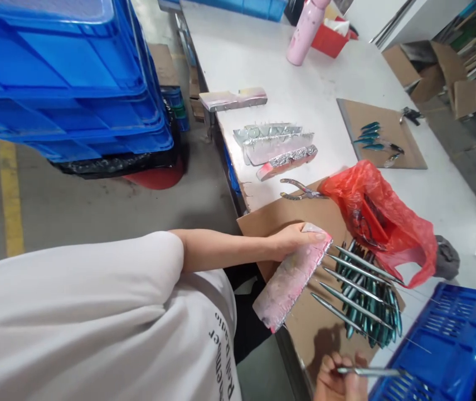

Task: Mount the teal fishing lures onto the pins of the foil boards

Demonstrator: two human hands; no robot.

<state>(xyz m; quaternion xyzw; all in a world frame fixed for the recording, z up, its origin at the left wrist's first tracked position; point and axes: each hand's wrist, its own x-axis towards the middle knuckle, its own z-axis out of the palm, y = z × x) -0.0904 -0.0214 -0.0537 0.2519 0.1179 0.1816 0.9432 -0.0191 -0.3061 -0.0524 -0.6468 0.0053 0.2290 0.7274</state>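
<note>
My left hand [294, 240] is closed on the top end of a pink-stained block [290, 284], tilted over the cardboard. Several slim, pointed silver fishing lures [357, 284] stick out in a row from the block's right edge. Low in the view, my right hand [340, 380] pinches one more slim silver fishing lure [374, 371], pointing right. Beneath the row lies a pile of dark blue-green lures [382, 320] on the cardboard sheet [305, 328]. Pliers [302, 190] rest at the cardboard's upper edge, beside a red plastic bag [388, 217].
More spiky blocks [280, 146] lie on the white table [325, 100]. A brown board [382, 133] holds a few blue lures. A pink bottle [305, 33] and red box [332, 39] stand farther off. Blue crates [71, 72] are stacked at left; a blue basket [442, 334] sits lower right.
</note>
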